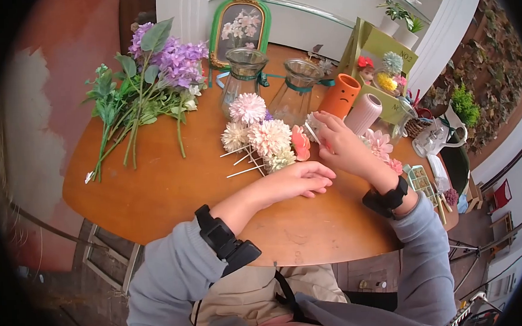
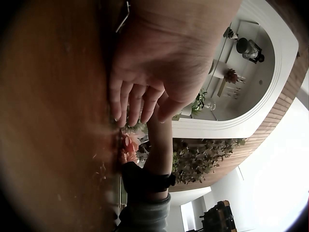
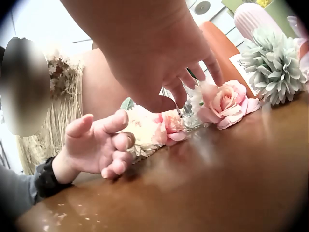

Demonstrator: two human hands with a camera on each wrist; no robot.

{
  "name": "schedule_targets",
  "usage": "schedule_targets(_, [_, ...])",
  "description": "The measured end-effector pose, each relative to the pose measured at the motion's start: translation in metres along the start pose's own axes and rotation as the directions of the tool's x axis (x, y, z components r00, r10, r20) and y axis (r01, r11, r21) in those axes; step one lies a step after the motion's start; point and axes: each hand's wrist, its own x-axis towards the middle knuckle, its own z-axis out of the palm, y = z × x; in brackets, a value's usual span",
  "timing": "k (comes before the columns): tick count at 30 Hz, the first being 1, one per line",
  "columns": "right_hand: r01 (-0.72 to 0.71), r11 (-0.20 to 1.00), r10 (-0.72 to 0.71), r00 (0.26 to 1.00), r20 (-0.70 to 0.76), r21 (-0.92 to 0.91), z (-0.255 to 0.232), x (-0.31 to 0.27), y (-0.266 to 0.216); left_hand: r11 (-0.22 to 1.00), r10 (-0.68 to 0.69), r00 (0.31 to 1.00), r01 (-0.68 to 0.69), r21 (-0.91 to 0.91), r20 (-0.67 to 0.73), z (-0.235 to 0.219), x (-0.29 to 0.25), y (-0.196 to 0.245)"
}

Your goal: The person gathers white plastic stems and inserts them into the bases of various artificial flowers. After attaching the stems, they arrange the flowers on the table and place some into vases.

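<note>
My left hand (image 1: 295, 180) is held palm inward with loosely bent fingers and nothing in them, just in front of a bunch of pale artificial flowers (image 1: 269, 138) with white stems. My right hand (image 1: 345, 146) reaches in beside the bunch, its thumb and fingers pinching the thin stem of a white artificial flower (image 3: 195, 102); the fingers partly hide it. Close by its fingertips is a pink rose (image 3: 227, 102). A coral flower (image 1: 300, 142) lies between the hands at the edge of the bunch.
Behind the bunch stand two glass vases (image 1: 297, 92), an orange vase (image 1: 339, 96) and a pink ribbed vase (image 1: 363, 114). Purple flowers with long green stems (image 1: 174, 61) lie at the left. A glass pitcher (image 1: 433, 137) and pink flowers (image 1: 379, 145) are on the right.
</note>
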Motion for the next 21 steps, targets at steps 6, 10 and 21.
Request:
schedule_targets(6, [0.043,0.999,-0.039,0.989,0.143,-0.028,0.002,-0.004,0.001,1.000,0.001,1.000,-0.001,0.012,0.003,-0.002,0.002,-0.003])
schedule_targets(10, [0.039,0.999,-0.040,0.983,0.177,0.009,-0.014,-0.012,-0.001,1.000,-0.009,1.000,0.009,0.012,-0.003,0.001,0.001,0.000])
schedule_targets(21, [-0.230,0.807,0.209,0.973,0.102,0.543,-0.076,-0.039,-0.024,0.998,-0.048,0.996,0.045,-0.038,-0.079,0.000,0.000,0.000])
